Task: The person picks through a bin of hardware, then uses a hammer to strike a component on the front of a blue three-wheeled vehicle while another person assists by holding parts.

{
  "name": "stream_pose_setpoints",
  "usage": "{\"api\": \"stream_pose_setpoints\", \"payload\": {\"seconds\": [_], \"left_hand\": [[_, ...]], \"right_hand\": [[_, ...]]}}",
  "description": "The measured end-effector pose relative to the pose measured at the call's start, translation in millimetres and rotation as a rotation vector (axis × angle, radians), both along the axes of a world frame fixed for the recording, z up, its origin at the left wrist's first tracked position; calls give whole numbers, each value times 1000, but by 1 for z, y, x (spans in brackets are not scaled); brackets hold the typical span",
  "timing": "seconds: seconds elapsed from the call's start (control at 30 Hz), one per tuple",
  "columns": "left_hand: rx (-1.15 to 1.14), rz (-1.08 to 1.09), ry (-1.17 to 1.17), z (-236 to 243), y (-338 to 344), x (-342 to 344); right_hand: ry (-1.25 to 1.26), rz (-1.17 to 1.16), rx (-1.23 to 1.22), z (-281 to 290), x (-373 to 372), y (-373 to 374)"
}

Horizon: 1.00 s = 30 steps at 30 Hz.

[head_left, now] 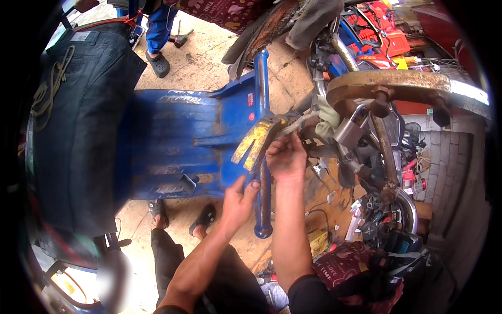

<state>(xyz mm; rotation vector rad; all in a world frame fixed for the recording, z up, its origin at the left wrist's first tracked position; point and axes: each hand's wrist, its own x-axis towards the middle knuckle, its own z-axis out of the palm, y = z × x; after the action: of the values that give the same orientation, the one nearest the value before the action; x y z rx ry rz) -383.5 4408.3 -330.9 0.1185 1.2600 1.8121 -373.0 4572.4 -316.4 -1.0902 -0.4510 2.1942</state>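
My left hand (239,205) is closed, thumb up, beside the blue crossbar (262,209) of a three-wheeler. What it grips is hard to make out; a dark narrow edge runs up from it to a worn yellow, forked piece (255,142). Just right of that piece, my right hand (287,157) has its fingers curled and pinched together. They touch a pale strip or wire (299,123) by the steering column, though what lies between the fingertips is hidden. A grey cloth wrap (328,118) and a silver padlock (350,131) hang close to the right hand.
A rusty curved metal bar (387,86) with bolts juts in at right. Left stands a seat under dark cloth (78,125), behind the blue footwell (167,136). Loose parts (374,230) clutter the lower right. Another person's shoe (158,64) is at upper left.
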Motion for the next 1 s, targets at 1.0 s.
{"api": "stream_pose_setpoints", "payload": {"seconds": [1.0], "left_hand": [[147, 236, -45, -11, 9, 35]], "right_hand": [[-788, -189, 1189, -8, 21, -12]]}}
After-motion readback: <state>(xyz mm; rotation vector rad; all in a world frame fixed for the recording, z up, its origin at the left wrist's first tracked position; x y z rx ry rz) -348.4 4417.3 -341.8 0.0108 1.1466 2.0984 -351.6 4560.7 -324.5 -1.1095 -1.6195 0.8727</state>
